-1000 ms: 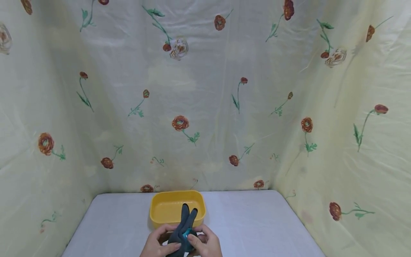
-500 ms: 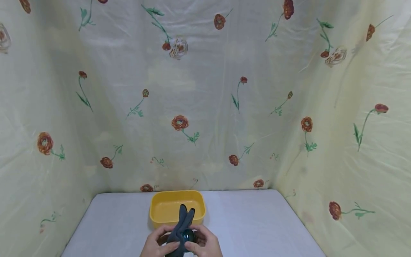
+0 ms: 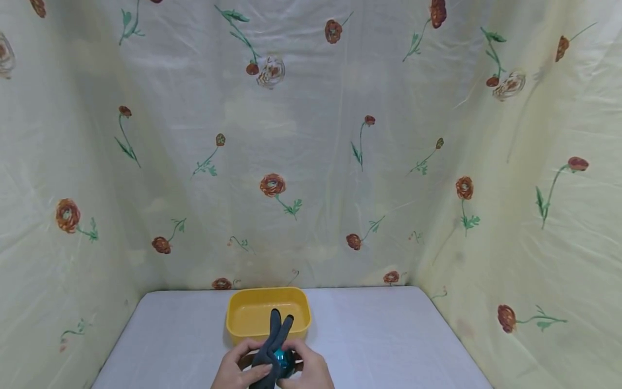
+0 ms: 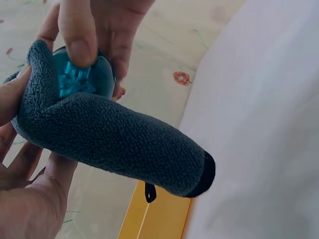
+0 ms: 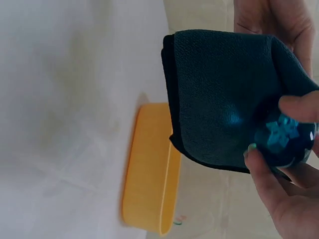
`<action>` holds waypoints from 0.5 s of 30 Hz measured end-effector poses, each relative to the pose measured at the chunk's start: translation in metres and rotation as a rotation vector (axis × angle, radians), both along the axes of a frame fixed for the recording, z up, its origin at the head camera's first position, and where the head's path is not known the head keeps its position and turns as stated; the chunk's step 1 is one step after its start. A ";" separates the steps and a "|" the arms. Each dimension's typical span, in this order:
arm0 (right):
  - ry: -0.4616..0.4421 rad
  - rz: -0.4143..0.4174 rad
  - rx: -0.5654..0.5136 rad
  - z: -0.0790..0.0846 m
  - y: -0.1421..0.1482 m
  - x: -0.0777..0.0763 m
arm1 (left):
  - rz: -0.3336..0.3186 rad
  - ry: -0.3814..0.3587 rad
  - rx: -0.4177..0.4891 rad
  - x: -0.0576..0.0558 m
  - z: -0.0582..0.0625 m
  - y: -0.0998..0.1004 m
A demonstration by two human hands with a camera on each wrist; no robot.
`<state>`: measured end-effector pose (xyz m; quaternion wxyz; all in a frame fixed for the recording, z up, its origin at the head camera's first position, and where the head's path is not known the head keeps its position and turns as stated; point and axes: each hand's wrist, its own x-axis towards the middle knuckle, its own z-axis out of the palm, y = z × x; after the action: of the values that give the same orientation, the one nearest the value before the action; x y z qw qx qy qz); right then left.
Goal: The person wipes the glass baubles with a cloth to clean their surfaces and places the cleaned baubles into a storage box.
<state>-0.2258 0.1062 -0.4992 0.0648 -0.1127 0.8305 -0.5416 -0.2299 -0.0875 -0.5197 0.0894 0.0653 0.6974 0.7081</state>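
While head view shows your left hand (image 3: 238, 370) and right hand (image 3: 308, 371) clasping the grey cloth (image 3: 272, 346) before the yellow tub (image 3: 269, 310) | left wrist: fleece soft, floppy, grip its fold | right wrist: fingers pinch teal ball (image 5: 284, 139), likely slick.

A white-covered table (image 3: 379, 335) carries a yellow tub (image 3: 252, 310) near its back edge, by the flowered curtain.

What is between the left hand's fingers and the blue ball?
The dark grey cloth: in the left wrist view it wraps under the blue ball, and the left hand holds it from below.
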 end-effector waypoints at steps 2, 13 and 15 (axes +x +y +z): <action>0.038 -0.009 0.079 0.004 -0.003 0.002 | 0.001 -0.009 -0.002 0.000 0.000 0.001; 0.500 -0.071 0.333 0.002 -0.012 0.014 | 0.022 -0.021 -0.002 0.000 0.005 0.005; 0.551 -0.062 0.360 0.000 -0.011 0.014 | 0.021 -0.024 0.006 0.000 0.005 0.005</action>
<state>-0.2114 0.0949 -0.4992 -0.1599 -0.2163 0.9023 -0.3369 -0.2300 -0.0825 -0.5147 0.0904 0.0498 0.6947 0.7118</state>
